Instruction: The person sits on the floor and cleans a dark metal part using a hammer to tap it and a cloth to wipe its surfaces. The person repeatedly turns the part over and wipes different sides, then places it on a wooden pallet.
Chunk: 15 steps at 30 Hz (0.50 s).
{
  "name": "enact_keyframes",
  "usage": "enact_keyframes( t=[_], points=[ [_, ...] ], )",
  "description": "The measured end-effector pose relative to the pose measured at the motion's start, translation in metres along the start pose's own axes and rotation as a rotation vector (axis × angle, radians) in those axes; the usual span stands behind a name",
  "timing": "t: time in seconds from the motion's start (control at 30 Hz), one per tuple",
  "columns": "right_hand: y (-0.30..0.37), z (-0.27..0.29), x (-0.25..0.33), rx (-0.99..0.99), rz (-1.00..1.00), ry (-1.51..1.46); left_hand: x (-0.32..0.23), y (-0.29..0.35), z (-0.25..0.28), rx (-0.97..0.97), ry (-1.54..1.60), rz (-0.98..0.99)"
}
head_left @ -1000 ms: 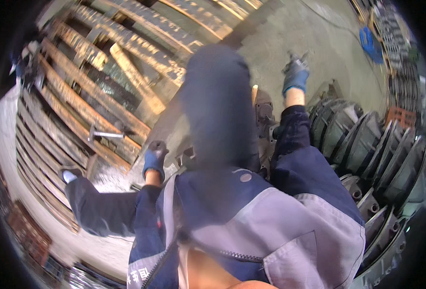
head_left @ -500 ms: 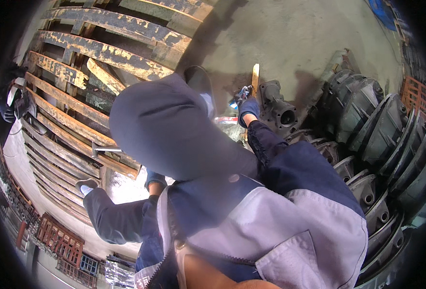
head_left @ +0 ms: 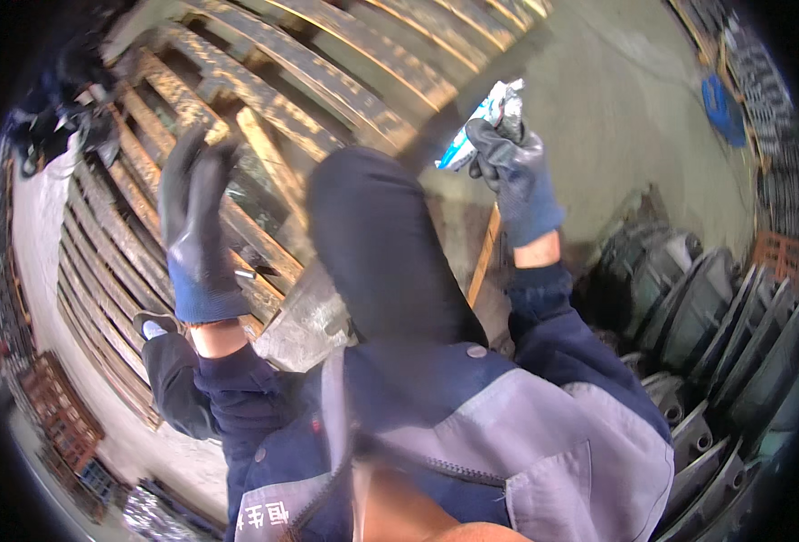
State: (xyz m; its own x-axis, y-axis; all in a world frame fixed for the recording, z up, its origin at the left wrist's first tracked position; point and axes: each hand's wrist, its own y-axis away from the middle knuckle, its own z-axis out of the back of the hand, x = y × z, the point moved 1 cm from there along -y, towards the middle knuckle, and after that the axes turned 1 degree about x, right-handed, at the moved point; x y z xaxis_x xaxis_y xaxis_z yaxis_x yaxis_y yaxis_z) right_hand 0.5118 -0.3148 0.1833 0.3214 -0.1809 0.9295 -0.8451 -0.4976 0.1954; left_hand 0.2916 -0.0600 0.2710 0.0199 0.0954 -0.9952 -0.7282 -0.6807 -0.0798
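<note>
My right hand (head_left: 512, 172), in a dark grey and blue glove, is raised ahead on the right. Its fingers are closed round a crumpled foil wrapper (head_left: 505, 101), blue, white and silver. My left hand (head_left: 196, 212), gloved alike, reaches up over the wooden pallet slats (head_left: 300, 63) with its fingers stretched out and nothing in it. Close beside the left wrist, a small piece of a metal tool (head_left: 253, 274) shows on the pallet; most of it is hidden. Between my hands my bent dark-trousered knee (head_left: 377, 235) covers the floor.
Large grey metal castings (head_left: 698, 298) stand in a row at the right. A thin wooden strip (head_left: 484, 257) lies below the right wrist. Brown crates (head_left: 61, 406) are at the lower left, and a blue object (head_left: 723, 110) lies at the far right.
My right hand has risen from beside a metal casting near the floor, with the wrapper in it. My left hand has come up from beside my knee, over the pallet. My view has shifted.
</note>
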Motion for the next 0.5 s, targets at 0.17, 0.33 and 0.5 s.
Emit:
enact_keyframes(
  t=[0.17,0.33,0.5],
  points=[
    [0.031,-0.127,0.081,0.363,0.435,0.492,-0.088,0.0,-0.057,0.294,0.126,-0.022],
    [0.067,-0.176,0.057,0.675,0.16,0.032,-0.073,0.041,-0.014,-0.049,0.308,0.191],
    [0.082,-0.193,0.052,0.725,0.026,0.405,-0.04,0.092,0.026,-0.238,-0.258,-0.218]
  ],
)
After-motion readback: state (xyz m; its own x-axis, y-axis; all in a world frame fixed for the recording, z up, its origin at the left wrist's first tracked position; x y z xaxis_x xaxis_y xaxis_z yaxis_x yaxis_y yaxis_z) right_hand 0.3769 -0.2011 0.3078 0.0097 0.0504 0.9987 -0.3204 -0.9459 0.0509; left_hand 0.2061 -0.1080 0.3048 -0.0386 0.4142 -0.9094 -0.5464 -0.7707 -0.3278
